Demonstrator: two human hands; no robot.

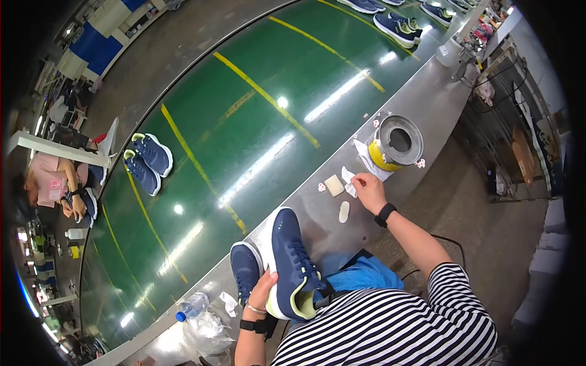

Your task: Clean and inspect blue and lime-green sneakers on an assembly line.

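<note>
My left hand [262, 291] grips a navy sneaker [285, 244] by the side of its white sole, near the heel. The sneaker has a pale yellow-green lining, and its toe points away from me. Its mate, another navy sneaker [244, 266], lies just to the left on the metal ledge [311, 210]. Over to the right, my right hand [370, 193] has its fingers pinched together on a crumpled white cloth [348, 178]. Next to that cloth are a cream-coloured block [334, 185] and a white oval piece [344, 211].
An open round tin [381, 155] with a yellow band stands beyond my right hand. Beyond the ledge runs a green conveyor belt [244, 128] carrying several navy sneakers. A blue-capped bottle [194, 305] and clear plastic bags [207, 332] lie left. Another person [55, 180] handles a shoe across the belt.
</note>
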